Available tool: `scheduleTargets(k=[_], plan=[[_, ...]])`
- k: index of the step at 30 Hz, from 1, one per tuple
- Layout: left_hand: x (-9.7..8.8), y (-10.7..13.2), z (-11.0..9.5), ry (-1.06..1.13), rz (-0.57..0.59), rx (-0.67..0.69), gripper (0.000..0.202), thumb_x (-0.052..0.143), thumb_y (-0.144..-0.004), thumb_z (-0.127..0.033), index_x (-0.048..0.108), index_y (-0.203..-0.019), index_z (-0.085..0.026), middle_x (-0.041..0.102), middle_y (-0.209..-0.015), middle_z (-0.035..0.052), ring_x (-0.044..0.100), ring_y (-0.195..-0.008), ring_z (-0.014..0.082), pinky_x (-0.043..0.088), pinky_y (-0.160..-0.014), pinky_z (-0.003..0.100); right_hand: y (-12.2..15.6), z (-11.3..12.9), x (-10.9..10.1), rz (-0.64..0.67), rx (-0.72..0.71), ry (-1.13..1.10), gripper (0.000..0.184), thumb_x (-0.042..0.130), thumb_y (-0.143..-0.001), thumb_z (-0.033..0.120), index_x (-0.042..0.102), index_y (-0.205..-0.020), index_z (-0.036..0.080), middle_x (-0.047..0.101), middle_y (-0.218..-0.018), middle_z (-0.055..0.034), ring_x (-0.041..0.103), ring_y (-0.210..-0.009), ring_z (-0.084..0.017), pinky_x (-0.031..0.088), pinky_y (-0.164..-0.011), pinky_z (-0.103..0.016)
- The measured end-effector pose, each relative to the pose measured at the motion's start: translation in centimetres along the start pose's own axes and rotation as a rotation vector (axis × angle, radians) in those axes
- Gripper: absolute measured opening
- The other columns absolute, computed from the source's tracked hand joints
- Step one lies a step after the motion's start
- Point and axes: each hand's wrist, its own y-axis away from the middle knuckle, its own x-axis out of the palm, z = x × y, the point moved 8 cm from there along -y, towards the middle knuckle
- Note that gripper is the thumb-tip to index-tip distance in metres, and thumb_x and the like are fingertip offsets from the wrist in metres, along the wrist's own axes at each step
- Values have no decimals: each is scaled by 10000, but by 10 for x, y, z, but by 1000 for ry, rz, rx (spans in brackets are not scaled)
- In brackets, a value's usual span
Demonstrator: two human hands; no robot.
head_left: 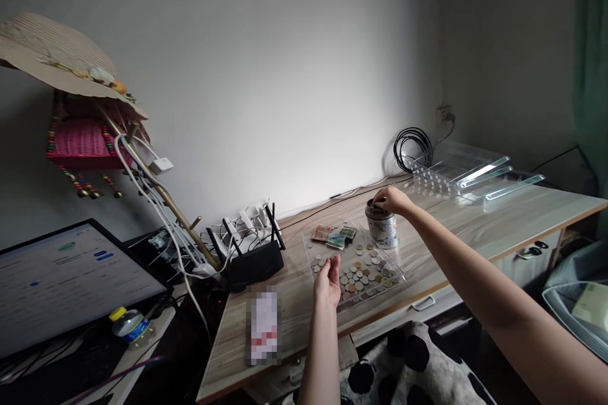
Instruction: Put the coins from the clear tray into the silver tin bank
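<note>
My right hand (392, 200) is at the mouth of a patterned metal tin (382, 231), its fingers pinched together and their tips hidden at the rim. The tin stands upright near the tray's back right corner. Over the tray's left front part is my left hand (329, 280), palm turned inward with the fingers curled; whatever lies in it cannot be made out. Many silver and brass-coloured coins (361, 280) are spread over the clear plastic tray (306, 247). Several folded banknotes (334, 236) lie towards the back of the tray.
A black router (256, 264) and plugged power strips stand left on the wooden desk (294, 316). A blurred-out white and red item (264, 327) lies in front. Clear acrylic racks (468, 171) and coiled black cable (413, 147) are back right. A monitor (71, 278) and bottle (133, 327) sit left.
</note>
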Motion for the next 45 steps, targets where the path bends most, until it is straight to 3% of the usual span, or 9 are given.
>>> scheduleTargets(k=[4, 8, 11, 20, 25, 30, 35, 42, 45], plan=[[7, 1, 4, -25, 73, -35, 109, 469, -766, -113, 572, -773, -79, 644, -773, 111, 620, -771, 164, 524, -583, 188, 37, 67, 2, -150, -134, -96, 238, 453, -744, 306, 647, -846, 214, 609, -920, -45, 517, -850, -158, 384, -756, -260], [12, 0, 9, -18, 143, -77, 206, 406, -798, -190, 566, -735, -76, 631, -722, 119, 619, -697, 164, 521, -598, 248, 79, 141, 73, 219, -327, -169, 220, 515, -704, 346, 650, -832, 229, 608, -875, -37, 530, -822, -158, 389, -680, -231], [11, -2, 8, -6, 128, -58, 211, 388, -798, -184, 552, -699, -94, 611, -663, 82, 593, -578, 118, 505, -544, 223, 91, 155, 105, 304, -332, -147, 158, 548, -670, 305, 653, -751, 220, 618, -806, -32, 533, -808, -160, 375, -648, -220], [13, 2, 15, -130, 122, -70, 132, 429, -736, -53, 554, -703, -72, 609, -642, 78, 582, -544, 106, 500, -569, 212, 91, 131, 122, 386, -170, -250, 231, 615, -568, 307, 616, -767, 190, 617, -691, 8, 531, -590, -108, 349, -507, -188], [16, 6, 11, -104, 197, -52, 128, 446, -758, -99, 566, -781, -61, 637, -776, 133, 621, -727, 160, 506, -628, 217, 75, 121, 80, 232, -137, -316, 145, 538, -656, 265, 626, -746, 193, 625, -681, 0, 539, -590, -108, 380, -527, -197], [10, 4, 5, -40, 169, -51, 171, 425, -768, -150, 562, -812, -56, 628, -863, 172, 598, -858, 205, 510, -648, 225, 30, 34, -10, -219, 154, -68, 187, 490, -693, 313, 625, -793, 231, 644, -742, -8, 552, -655, -136, 383, -556, -222], [13, 7, 5, -12, 205, -73, 179, 440, -755, -169, 557, -842, -66, 624, -873, 169, 595, -866, 207, 508, -684, 246, 7, -21, -1, -16, 208, -5, 135, 548, -607, 281, 643, -689, 232, 651, -701, 7, 566, -670, -136, 372, -528, -193], [13, 8, 6, -31, 209, -77, 172, 493, -715, -154, 556, -855, -76, 621, -884, 152, 598, -852, 191, 501, -665, 231, 0, -24, 14, 102, 116, -7, 160, 533, -624, 287, 661, -698, 225, 653, -727, 0, 572, -722, -155, 408, -610, -215], [12, 7, 7, -26, 202, -79, 164, 479, -726, -179, 552, -842, -90, 619, -875, 141, 590, -865, 188, 490, -671, 243, 13, -1, -7, -104, 32, 44, 234, 486, -691, 284, 659, -828, 206, 633, -893, -39, 536, -865, -191, 403, -748, -274]])
